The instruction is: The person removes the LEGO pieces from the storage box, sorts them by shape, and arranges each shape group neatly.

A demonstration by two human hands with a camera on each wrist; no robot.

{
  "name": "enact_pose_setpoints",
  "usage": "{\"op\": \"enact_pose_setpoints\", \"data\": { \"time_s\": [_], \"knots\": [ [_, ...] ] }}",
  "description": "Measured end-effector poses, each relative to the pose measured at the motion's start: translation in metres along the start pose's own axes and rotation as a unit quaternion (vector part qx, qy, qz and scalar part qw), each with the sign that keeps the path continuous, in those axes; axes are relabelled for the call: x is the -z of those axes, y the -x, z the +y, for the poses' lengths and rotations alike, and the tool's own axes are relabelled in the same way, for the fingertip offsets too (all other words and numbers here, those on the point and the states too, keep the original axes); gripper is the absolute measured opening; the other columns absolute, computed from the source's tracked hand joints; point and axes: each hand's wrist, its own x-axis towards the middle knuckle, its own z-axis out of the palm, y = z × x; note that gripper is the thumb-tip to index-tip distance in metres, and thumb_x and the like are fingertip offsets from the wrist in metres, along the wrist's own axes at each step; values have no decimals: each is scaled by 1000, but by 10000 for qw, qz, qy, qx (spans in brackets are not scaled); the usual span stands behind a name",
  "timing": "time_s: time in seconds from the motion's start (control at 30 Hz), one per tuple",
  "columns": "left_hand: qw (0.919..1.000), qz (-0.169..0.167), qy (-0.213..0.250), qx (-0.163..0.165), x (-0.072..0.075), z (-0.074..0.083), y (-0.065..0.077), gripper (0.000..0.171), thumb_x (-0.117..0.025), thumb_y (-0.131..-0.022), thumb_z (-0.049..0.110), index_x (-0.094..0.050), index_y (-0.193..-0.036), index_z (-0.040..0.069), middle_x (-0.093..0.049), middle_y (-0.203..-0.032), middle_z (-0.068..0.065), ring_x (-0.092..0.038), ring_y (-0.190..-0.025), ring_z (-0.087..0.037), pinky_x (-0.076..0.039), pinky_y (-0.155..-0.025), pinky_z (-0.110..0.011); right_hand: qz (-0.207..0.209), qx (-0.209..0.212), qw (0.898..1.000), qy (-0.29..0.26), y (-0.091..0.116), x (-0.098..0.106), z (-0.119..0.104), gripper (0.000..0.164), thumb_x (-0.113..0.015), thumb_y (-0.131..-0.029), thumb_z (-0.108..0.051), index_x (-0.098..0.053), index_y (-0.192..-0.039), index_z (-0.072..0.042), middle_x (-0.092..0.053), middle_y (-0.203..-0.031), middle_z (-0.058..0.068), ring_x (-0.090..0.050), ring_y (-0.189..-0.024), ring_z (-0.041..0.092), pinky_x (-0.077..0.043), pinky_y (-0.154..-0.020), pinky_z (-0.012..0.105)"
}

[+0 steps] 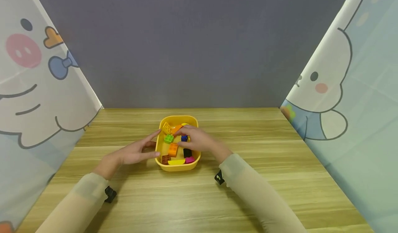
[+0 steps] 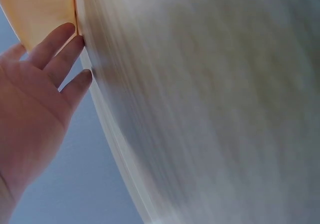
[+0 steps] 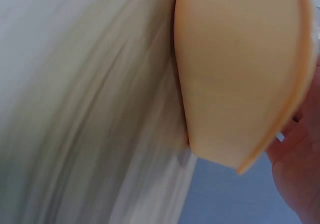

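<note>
A yellow plastic bin [image 1: 178,168] holds several toy building blocks. My left hand [image 1: 133,153] is at the bin's left side, its fairly straight fingers touching the wall and rim; the left wrist view shows the same hand [image 2: 35,104] against the bin's side [image 2: 42,9]. Over the bin's right rim reaches my right hand [image 1: 199,138], thumb and forefinger apart above the blocks. Close to its fingertips are an orange piece [image 1: 176,128], a blue block [image 1: 184,138] and a green block [image 1: 169,138]. In the right wrist view the bin's wall [image 3: 235,74] hides most of that hand.
Also in the bin are an orange block [image 1: 173,150], a brown block [image 1: 166,159], a yellow curved piece [image 1: 176,162], a black block [image 1: 187,153] and a pink piece [image 1: 190,160]. The wooden table [image 1: 168,202] meets a grey panel [image 1: 189,53] behind, with printed cloths at both sides.
</note>
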Motion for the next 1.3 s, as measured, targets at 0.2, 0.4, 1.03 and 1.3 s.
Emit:
{"op": "enact_pose_setpoints", "data": {
  "time_s": [0.2, 0.4, 1.03, 1.3],
  "knots": [
    [9999, 1, 64, 91, -1, 0, 1, 93, -64, -94, 60, -4, -163, 44, -47, -156, -15, -46, -142, -39, -36, -110, -71, -159, -106, 9995, 255, -14, -14, 2, 45, -69, -97, -44, -65, -134, -19, -65, -130, -7, -60, -122, 14, -49, -107, 33],
    [9997, -64, 225, 2, -2, -1, 1, 93, -64, -96, 55, -3, -164, 40, -48, -154, -15, -48, -141, -37, -43, -108, -65, -274, -286, 9942, 1001, -17, -21, 4, 50, -71, -89, -59, -68, -130, -31, -64, -131, -13, -59, -118, 11, -49, -104, 33],
    [9995, -137, 187, 224, -4, -1, 1, 87, -60, -97, 59, -1, -160, 50, -47, -155, -17, -46, -142, -40, -44, -107, -64, -668, -592, 9641, 2503, -19, -32, -1, 68, -65, -84, -75, -64, -136, -32, -63, -138, -8, -51, -131, 17, -41, -115, 39],
    [9998, -77, 123, 97, -3, 0, 4, 87, -60, -98, 56, -1, -160, 49, -46, -155, -20, -46, -141, -42, -44, -106, -64, -719, -599, 9593, 2663, -18, -32, -5, 70, -63, -83, -77, -64, -137, -32, -61, -141, -8, -49, -135, 18, -39, -117, 41]
  ]
}}
